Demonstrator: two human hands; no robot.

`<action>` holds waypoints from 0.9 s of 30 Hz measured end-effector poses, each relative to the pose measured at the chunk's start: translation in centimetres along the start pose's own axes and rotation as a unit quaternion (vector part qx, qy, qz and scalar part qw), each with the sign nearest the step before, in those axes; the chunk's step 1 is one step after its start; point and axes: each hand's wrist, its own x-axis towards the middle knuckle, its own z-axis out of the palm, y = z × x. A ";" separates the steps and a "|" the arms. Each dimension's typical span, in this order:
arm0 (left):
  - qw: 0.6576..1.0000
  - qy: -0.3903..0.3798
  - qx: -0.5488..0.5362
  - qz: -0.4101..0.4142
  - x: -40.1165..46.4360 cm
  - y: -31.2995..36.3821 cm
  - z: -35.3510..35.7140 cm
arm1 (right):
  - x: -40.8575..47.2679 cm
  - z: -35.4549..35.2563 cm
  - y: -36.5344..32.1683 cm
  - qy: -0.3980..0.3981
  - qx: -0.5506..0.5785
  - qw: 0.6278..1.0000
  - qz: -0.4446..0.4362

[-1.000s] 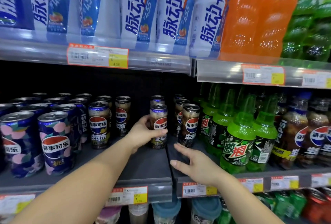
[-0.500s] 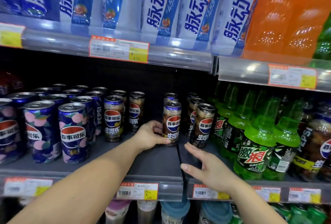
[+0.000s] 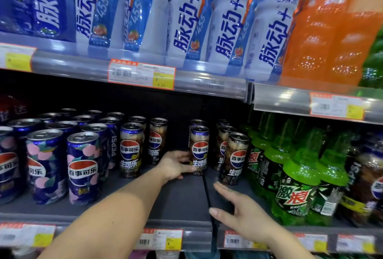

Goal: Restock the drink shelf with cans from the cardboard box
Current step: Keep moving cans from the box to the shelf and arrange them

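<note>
The held can (image 3: 199, 151) reads 百事可乐, a blue can (image 3: 113, 144) PEPSI, the price tag (image 3: 142, 74) 4.50.

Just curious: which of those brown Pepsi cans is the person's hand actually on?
The front middle can, gripped low by the left hand; the other brown cans stand untouched.

Slim brown Pepsi can (image 3: 199, 151), blue rim, red-white-blue logo facing out, upright on the dark drink shelf (image 3: 178, 200) near its right edge; another like it directly behind. Matching brown cans: two (image 3: 131, 151) to the left, a file (image 3: 236, 159) to the right on the adjoining shelf panel. Blue peach-print Pepsi cans (image 3: 83, 167) in rows at far left. All upright.
</note>
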 end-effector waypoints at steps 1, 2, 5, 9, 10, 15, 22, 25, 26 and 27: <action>1.000 0.002 -0.002 0.001 0.0 -0.1 0.0 | 0.0 0.1 0.0 0.001 -0.001 1.000 0.004; 1.000 0.004 -0.004 0.002 0.0 -0.1 0.0 | 0.0 0.1 0.0 -0.001 -0.004 1.000 0.010; 1.000 0.007 -0.002 0.007 0.0 -0.3 0.1 | 0.1 0.1 -0.3 -0.013 -0.025 0.999 0.020; 1.000 0.006 0.013 0.011 0.0 -0.4 0.1 | -0.3 0.0 -1.1 -0.024 -0.062 0.997 0.031; 1.000 0.006 0.019 0.011 0.0 -0.4 0.2 | -0.4 -0.1 -1.2 -0.026 -0.070 0.997 0.034; 0.999 -0.001 0.032 0.006 -0.6 0.2 0.3 | -0.3 0.0 -1.2 -0.031 -0.087 0.995 0.034; 0.999 0.032 -0.042 -0.012 -4.1 2.5 0.0 | -0.2 0.0 -1.0 -0.016 -0.061 0.997 0.035; 0.994 0.080 -0.051 0.049 -6.5 2.6 -0.3 | -0.1 -0.1 -1.1 0.021 -0.031 0.999 0.037; 0.991 0.099 -0.055 0.065 -7.4 2.5 -0.5 | 0.0 -0.1 -1.4 0.034 -0.032 0.998 0.038; 0.989 0.112 -0.059 0.076 -8.4 2.3 -0.7 | 0.0 0.0 -1.9 0.048 -0.028 0.998 0.040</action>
